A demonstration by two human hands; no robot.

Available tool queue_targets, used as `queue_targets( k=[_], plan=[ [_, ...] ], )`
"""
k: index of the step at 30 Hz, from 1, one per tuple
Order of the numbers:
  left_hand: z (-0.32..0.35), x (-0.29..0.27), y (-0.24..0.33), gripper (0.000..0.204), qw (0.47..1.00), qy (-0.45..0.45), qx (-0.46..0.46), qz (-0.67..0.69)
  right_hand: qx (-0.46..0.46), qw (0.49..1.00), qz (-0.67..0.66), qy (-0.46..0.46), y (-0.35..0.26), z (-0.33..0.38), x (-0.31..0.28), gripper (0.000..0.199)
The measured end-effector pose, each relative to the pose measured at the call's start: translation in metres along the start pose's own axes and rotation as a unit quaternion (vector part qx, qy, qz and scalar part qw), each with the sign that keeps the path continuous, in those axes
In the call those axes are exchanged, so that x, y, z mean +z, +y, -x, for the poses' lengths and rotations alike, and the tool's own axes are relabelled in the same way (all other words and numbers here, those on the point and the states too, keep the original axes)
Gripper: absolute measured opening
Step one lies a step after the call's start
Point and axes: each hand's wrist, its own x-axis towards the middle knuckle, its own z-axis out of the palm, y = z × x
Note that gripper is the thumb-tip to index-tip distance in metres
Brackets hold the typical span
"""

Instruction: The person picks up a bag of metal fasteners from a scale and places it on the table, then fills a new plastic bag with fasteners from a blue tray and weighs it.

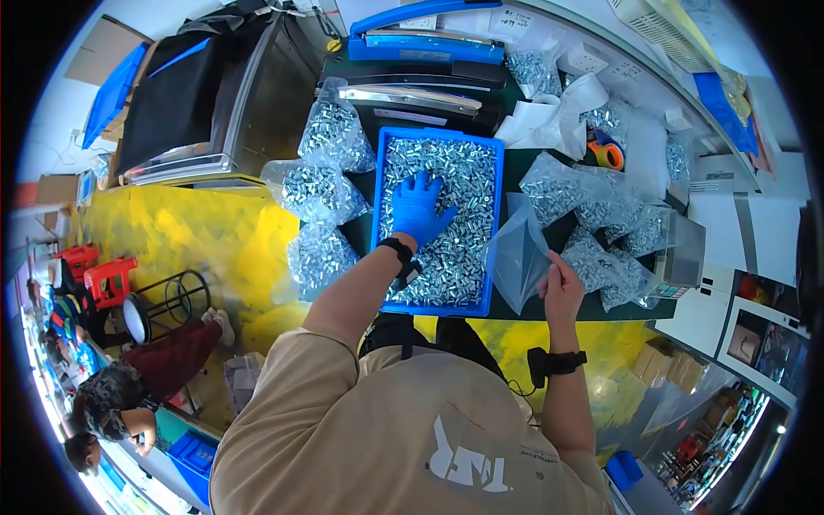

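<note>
My left hand (pixel 418 210), in a blue glove, lies with fingers spread on a heap of small silvery metal pieces (pixel 446 257). They fill a blue plastic tray (pixel 495 215) on the table in front of me. To the right of the tray, my bare right hand (pixel 560 287) pinches the edge of a clear plastic bag (pixel 518 253), which hangs flat and looks unfilled. The bag's left side overlaps the tray's right rim. Tied or folded clear bags of the same metal pieces (pixel 322 253) stand just left of the tray.
More filled bags (pixel 592 202) crowd the table's right side, beside a scale (pixel 682 249). An orange tape roll (pixel 608 154) and white sheeting (pixel 562 116) lie behind. Blue and black bag sealers (pixel 425 47) line the back. Another person (pixel 120 399) sits at the far left.
</note>
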Motion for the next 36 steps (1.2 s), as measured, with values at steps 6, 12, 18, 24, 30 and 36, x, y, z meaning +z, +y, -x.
queue_targets(
  k=[6,12,18,24,30,36],
  plan=[
    [0.028,-0.006,0.009,0.073,0.996,-0.077,0.035,-0.038,-0.017,1.0,0.022,-0.005,0.0,-0.013,0.002,0.027],
    [0.041,-0.012,0.013,0.076,0.989,-0.11,0.07,-0.071,-0.043,0.999,0.028,-0.015,0.003,-0.02,0.002,0.026],
    [0.022,-0.007,0.008,0.066,0.986,-0.116,0.079,-0.088,-0.037,0.998,0.036,-0.02,0.01,-0.024,0.002,0.026],
    [0.024,0.0,0.012,0.054,0.987,-0.13,0.054,-0.079,-0.03,0.999,0.03,-0.02,0.014,-0.024,0.008,0.025],
    [0.042,0.018,0.011,0.041,0.987,-0.12,0.081,-0.065,-0.038,0.999,0.008,-0.035,0.013,-0.021,0.015,0.025],
    [0.019,0.025,0.005,0.035,0.986,-0.157,-0.01,0.058,-0.023,0.999,0.006,-0.024,0.006,-0.024,0.021,0.025]
  ],
)
